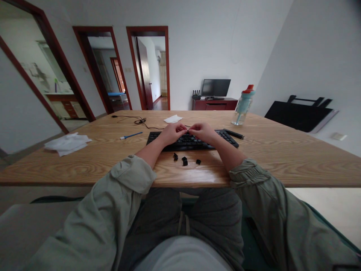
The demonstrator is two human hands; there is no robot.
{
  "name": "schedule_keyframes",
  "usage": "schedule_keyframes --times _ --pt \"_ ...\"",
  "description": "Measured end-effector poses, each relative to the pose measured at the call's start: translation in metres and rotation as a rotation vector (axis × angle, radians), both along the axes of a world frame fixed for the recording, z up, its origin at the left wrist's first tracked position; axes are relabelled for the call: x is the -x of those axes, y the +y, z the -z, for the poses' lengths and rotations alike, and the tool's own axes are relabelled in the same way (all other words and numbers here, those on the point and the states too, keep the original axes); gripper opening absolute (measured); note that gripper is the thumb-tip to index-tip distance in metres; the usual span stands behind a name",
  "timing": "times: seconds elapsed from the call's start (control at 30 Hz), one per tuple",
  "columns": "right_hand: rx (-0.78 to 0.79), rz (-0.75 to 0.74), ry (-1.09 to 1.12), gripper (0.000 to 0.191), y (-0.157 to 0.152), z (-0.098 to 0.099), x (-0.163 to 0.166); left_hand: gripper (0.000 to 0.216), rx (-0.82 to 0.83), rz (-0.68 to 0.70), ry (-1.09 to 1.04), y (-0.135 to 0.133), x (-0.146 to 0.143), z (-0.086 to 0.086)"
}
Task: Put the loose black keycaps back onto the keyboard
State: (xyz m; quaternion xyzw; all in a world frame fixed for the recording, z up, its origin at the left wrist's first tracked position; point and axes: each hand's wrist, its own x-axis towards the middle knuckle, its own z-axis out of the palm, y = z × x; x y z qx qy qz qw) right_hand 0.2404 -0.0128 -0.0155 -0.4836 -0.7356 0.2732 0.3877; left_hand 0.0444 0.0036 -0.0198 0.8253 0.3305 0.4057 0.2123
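A black keyboard [225, 137] lies on the wooden table [282, 158] in front of me. Both hands hover over its middle, fingertips meeting. My left hand [172, 133] is curled in a pinch, and my right hand [202, 131] is curled the same way; between them they grip something small and dark that I cannot make out. Three loose black keycaps [184, 160] lie on the table between the keyboard and the near edge.
A blue-handled brush [131, 135] and white tissues [67, 143] lie at the left. A cable [139, 120], a white cloth [172, 119], a black pen [234, 133] and a teal water bottle [243, 105] sit behind the keyboard. A folded black table [299, 113] leans at the right.
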Motion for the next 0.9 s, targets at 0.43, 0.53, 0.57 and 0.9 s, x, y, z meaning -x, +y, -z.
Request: schedule_keyframes --times 0.43,0.53,0.57,0.9 --pt "0.105 0.179 -0.004 0.022 0.0 -0.01 -0.01 0.032 -0.217 -0.082 0.264 -0.006 -0.013 0.001" --pt "0.063 0.245 0.062 0.022 0.002 -0.015 -0.016 0.027 -0.188 -0.077 0.332 -0.003 -0.013 0.006" --pt "0.055 0.266 0.077 0.023 0.003 -0.016 -0.018 0.025 -0.18 -0.078 0.361 -0.002 -0.014 0.008" --pt "-0.003 0.34 0.115 0.027 0.011 -0.016 -0.028 0.019 -0.162 -0.137 0.379 0.025 -0.026 0.011"
